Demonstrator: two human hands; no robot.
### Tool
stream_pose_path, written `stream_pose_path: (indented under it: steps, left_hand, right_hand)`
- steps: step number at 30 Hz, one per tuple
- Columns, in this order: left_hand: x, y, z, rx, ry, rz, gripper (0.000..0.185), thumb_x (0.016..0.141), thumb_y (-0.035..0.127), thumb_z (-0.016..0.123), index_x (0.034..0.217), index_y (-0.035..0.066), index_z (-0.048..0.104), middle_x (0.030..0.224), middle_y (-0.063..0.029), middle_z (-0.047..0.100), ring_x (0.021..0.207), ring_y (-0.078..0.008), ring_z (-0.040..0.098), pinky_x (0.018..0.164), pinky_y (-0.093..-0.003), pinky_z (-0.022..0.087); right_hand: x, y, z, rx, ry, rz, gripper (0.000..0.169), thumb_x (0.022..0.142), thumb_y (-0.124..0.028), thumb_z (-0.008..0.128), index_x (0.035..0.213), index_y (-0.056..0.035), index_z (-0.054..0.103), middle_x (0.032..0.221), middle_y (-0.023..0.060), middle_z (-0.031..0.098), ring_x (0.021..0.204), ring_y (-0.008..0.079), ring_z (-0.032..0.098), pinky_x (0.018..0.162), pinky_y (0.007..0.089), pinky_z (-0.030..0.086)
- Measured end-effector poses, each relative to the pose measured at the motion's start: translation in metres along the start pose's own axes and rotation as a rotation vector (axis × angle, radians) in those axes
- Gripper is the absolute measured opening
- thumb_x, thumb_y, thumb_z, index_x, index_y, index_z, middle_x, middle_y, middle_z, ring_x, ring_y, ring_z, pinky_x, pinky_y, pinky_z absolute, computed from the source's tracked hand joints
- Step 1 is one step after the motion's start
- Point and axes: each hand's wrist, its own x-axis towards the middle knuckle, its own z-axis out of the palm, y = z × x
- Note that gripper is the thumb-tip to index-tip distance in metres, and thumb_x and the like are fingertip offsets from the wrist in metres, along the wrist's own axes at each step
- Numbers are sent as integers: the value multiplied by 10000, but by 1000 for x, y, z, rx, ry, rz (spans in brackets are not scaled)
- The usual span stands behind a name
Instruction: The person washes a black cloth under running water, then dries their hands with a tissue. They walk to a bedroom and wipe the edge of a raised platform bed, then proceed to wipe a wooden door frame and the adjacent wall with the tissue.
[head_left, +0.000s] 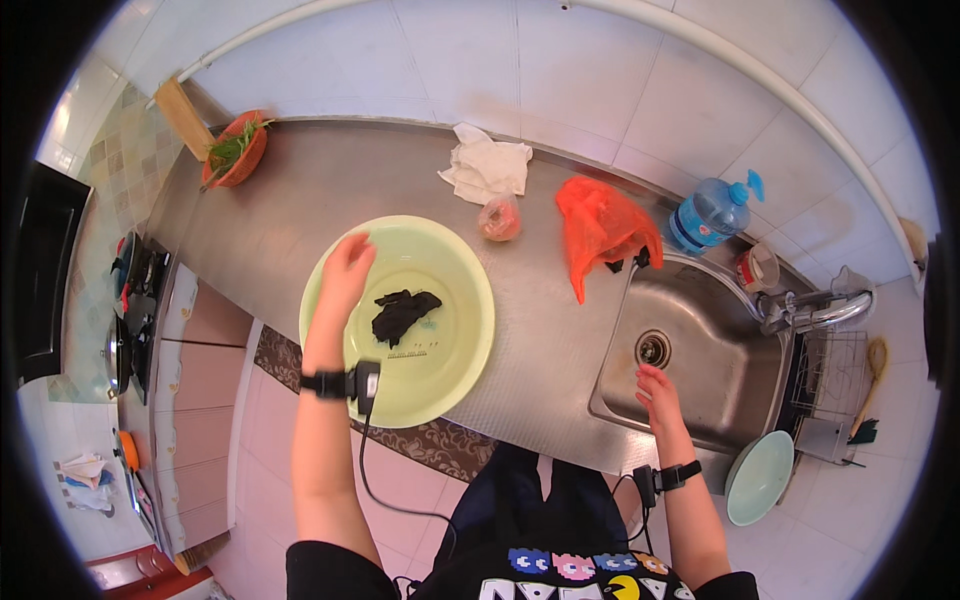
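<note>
A pale yellow-green plastic basin (472, 322) stands on the steel counter, with a crumpled black cloth-like piece (403, 315) on its bottom. My left hand (347, 270) is over the basin's left side, near the far rim, holding nothing, thumb apart from bent fingers. My right hand (658, 394) hovers above the front left part of the stainless steel sink (705, 360), near the drain (652, 349), with nothing in it. Between basin and sink, towards the wall, lies a red plastic bag (600, 225) with small black pieces at its right edge.
Behind the basin lie a white cloth (487, 166) and a reddish item in clear plastic (500, 218). A blue pump bottle (711, 214) and a tap (825, 309) border the sink. A pale green bowl (760, 478) sits at the right. An orange basket (244, 161) holds greens at far left.
</note>
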Motion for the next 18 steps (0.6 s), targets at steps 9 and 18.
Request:
stream_pose_path:
  steps: [9,18]
  left_hand:
    - [-213,-111,-46,439,470,-278,679,735,158,668,1300,0,325,1234,-196,416,1128,-304,437,950,-381,366]
    - [-246,-59,13,-828,359,-848,616,834,147,537,1326,90,169,1249,-190,393,1044,-331,531,761,-474,528]
  right_hand:
    - [-2,-15,77,-217,-168,-51,295,795,-141,573,1088,-110,567,1020,1,568,918,102,514,767,265,407]
    - [40,-44,163,-420,-391,-274,370,754,-87,599,1120,-76,545,1054,42,550,853,119,526,711,244,430]
